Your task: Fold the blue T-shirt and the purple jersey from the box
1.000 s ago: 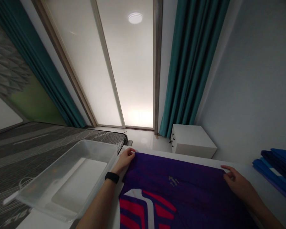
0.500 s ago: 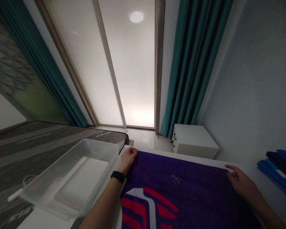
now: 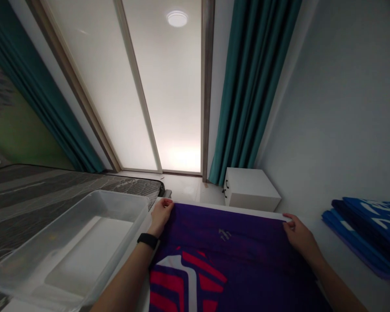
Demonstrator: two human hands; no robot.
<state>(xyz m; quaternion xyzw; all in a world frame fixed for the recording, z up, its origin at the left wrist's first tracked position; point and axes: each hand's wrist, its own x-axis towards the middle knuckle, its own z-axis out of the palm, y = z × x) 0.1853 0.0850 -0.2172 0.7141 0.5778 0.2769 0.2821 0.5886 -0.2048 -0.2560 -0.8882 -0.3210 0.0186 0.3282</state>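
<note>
- At the bottom centre of the frame, a purple jersey [image 3: 227, 260] lies spread flat on a white table [image 3: 370, 286], with its far edge running across the middle of the frame and its lower part extending out of view.
- On the jersey's front, note a small grey arrow-style emblem [image 3: 225, 234] near the far edge and a red-and-white chevron panel [image 3: 185, 277] nearer to you.
- At the jersey's far left corner, your left hand [image 3: 160, 216] is closed on the fabric, grasping the edge. A black wristband [image 3: 147, 241] encircles your left wrist.
- At the jersey's far right corner, your right hand [image 3: 300, 235] pinches the edge between thumb and fingers. Both hands are well apart, at opposite ends of the edge.
- Left of the table, a clear plastic storage bin [image 3: 68, 247] sits just beside your left forearm, above a dark grey mattress [image 3: 52, 184] at the left of the frame. You cannot tell what supports the bin.
- At the right of the frame, a stack of folded blue garments [image 3: 360, 234] rests on the table, well apart from your right hand.
- Beyond the table, at centre right, stands a white bedside cabinet [image 3: 251, 189] with dark handles, beside a teal curtain [image 3: 243, 91] and a frosted glass panel [image 3: 169, 86].
</note>
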